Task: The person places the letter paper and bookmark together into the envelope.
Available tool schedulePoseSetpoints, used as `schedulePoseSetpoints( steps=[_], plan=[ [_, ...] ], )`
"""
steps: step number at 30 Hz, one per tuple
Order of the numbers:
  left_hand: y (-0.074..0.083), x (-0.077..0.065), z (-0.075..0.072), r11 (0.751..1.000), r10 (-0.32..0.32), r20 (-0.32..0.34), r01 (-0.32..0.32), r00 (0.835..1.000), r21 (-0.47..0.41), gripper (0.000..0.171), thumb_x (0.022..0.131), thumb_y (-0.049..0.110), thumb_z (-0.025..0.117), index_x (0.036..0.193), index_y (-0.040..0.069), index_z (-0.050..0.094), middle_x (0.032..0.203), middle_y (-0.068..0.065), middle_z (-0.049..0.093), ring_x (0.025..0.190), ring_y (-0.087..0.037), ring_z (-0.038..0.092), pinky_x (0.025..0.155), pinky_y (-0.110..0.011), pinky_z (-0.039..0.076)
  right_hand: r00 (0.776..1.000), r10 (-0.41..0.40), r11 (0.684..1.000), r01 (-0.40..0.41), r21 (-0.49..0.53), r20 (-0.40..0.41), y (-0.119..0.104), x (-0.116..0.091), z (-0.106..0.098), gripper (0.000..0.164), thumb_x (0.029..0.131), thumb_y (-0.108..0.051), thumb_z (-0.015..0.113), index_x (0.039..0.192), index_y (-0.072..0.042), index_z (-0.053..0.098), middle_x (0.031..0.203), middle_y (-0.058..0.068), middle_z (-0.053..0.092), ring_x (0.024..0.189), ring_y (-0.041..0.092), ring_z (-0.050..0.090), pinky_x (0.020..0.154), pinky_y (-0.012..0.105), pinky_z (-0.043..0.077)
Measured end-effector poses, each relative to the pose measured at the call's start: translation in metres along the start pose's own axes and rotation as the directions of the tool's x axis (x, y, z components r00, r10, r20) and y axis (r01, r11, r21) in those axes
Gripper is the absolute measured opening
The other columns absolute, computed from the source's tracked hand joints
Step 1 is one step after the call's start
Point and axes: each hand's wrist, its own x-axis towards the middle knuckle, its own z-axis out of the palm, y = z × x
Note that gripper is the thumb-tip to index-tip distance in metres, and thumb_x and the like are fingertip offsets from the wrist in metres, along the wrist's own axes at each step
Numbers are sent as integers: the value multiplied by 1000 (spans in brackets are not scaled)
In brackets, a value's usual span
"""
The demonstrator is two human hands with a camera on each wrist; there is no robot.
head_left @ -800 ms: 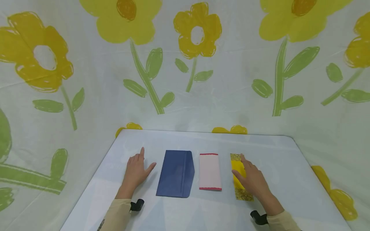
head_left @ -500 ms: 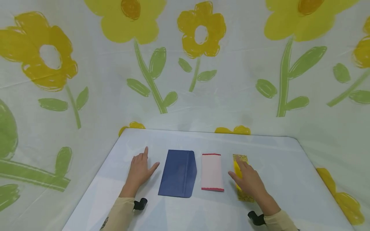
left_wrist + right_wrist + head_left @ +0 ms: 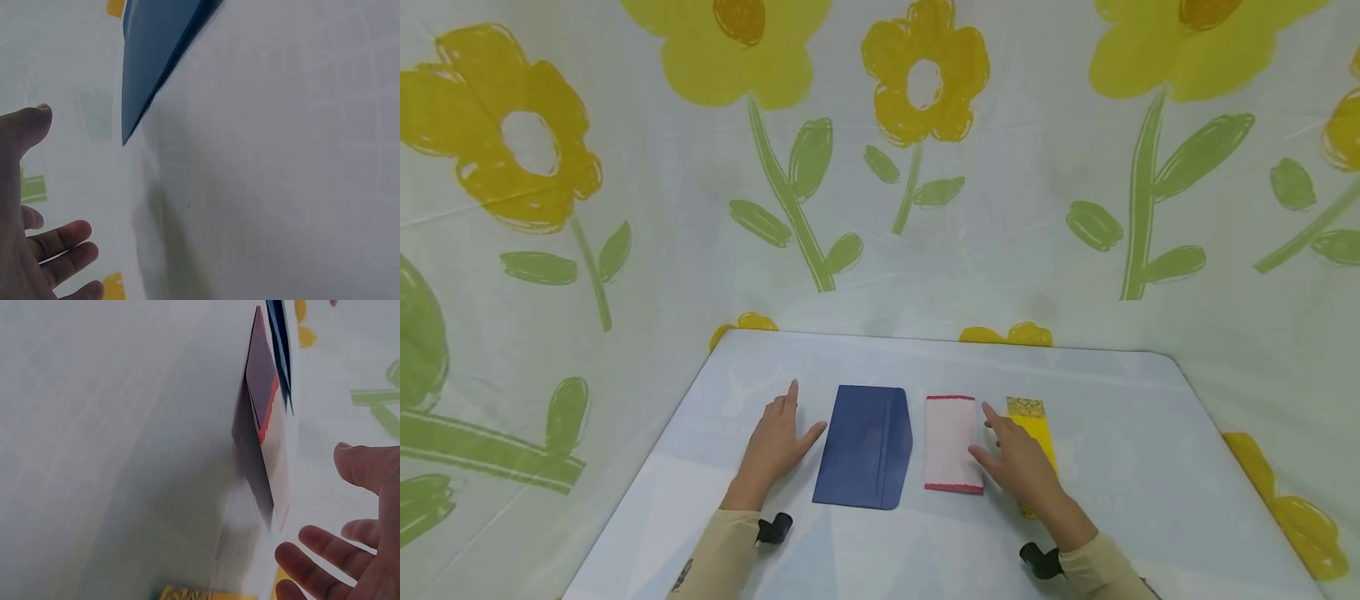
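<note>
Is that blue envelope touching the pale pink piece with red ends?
Apart. The head view shows it: a narrow strip of white table separates the blue envelope from the pink piece.

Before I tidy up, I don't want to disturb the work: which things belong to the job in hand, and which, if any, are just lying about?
Likely the job:
blue envelope, beside the left hand
pink paper, near the right hand
yellow strip, partly hidden by the right hand

Just surroundings:
white table
flowered cloth, behind

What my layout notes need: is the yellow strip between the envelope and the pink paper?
No, the pink paper lies between the envelope and the yellow strip.
</note>
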Motion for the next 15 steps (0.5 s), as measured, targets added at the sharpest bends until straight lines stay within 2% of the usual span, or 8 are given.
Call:
schedulePoseSetpoints(
  steps=[6, 15],
  plan=[
    [12, 1, 8, 1000, 7, 20, -7, 1000, -11, 93, 84, 58, 56, 149, 6, 14, 133, -21, 42, 120, -33, 42, 98, -49, 39, 1000, 6, 1000, -6, -7, 6, -11, 5, 8, 82, 82, -44, 67, 148, -20, 26, 115, 2, 57, 92, 18, 54, 85, 40, 50],
    [23, -1, 17, 1000, 9, 34, -9, 999, -2, 94, 83, 58, 58, 148, 7, 14, 129, -20, 45, 116, -31, 46, 96, -48, 41, 1000, -21, 1000, 21, 6, -8, -25, 9, 19, 79, 80, -41, 70, 145, -20, 32, 100, -1, 59, 84, 14, 52, 78, 35, 51]
  ],
)
